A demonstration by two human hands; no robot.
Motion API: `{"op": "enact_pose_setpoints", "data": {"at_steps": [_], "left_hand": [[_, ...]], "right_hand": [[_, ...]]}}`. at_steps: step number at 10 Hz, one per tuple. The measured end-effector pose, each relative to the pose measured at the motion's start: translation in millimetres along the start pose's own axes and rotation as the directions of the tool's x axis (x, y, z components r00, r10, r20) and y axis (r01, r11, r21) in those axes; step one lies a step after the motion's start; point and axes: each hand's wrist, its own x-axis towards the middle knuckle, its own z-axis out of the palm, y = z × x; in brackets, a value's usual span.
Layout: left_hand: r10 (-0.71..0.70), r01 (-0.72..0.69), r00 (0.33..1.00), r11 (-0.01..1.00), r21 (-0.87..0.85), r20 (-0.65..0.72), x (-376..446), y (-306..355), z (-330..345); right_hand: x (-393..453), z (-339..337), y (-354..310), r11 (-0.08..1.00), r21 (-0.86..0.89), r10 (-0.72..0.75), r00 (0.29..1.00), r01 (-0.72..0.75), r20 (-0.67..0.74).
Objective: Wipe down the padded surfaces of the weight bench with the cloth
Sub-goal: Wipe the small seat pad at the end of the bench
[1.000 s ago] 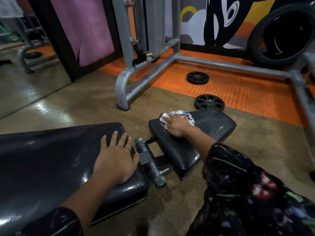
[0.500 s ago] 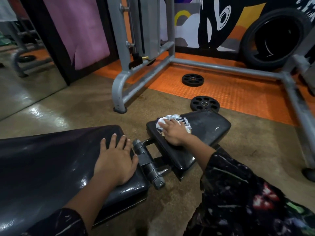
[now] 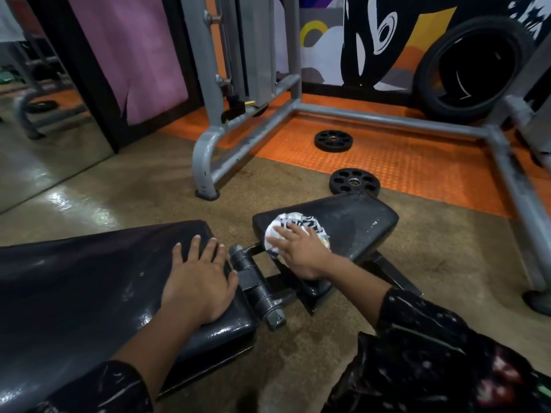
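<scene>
The right hand lay flat on the cloth, fingers straight and spread, pressing it onto the small pad, likely so the whole palm drove the wipe. Beyond its fingertips the pad looked streaked. The left hand rested open on the long pad, fingertips at its end beside the hinge, seemingly as a brace. The cloth's black pattern was unreadable; the wall mural showed a "b"-like shape.

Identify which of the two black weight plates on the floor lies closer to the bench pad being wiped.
The plate with the brass-coloured hub, just beyond the small pad; the other plate lies farther back.
</scene>
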Motion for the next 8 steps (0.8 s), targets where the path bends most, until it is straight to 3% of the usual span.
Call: {"op": "enact_pose_setpoints", "data": {"at_steps": [1, 3, 4, 5, 6, 8], "left_hand": [[0.001, -0.001, 1.0, 1.0, -0.001, -0.007, -0.4, -0.5, 0.2], [0.003, -0.003, 1.0, 1.0, 0.0, -0.002, 1.2, -0.6, 0.3], [0.007, -0.007, 1.0, 1.0, -0.005, -0.005, 0.7, -1.1, 1.3], [-0.001, 0.001, 1.0, 1.0, -0.011, -0.027, 0.3, -0.8, 2.5], [0.0, 0.0, 1.0, 1.0, -0.011, -0.023, -0.1, 0.2, 2.1], [-0.006, 0.006, 1.0, 1.0, -0.004, -0.005, 0.9, 0.2, 1.8]], "right_hand": [[-38.5, 6.2, 12.8, 0.993, 0.063, -0.095, 0.995, 0.097, -0.041], [-11.0, -3.6, 39.4, 0.988, 0.087, 0.131, 0.991, -0.128, -0.031], [-16.8, 0.8, 10.2, 0.991, 0.071, 0.117, 0.992, -0.114, -0.045], [-58.8, 13.6, 5.1, 0.996, 0.074, -0.033, 0.995, 0.04, -0.094], [-73.6, 12.0, 30.8, 0.984, 0.166, -0.053, 0.994, 0.068, -0.09], [-28.1, 6.8, 21.4, 0.968, 0.154, 0.209, 0.976, -0.198, -0.06]]}}
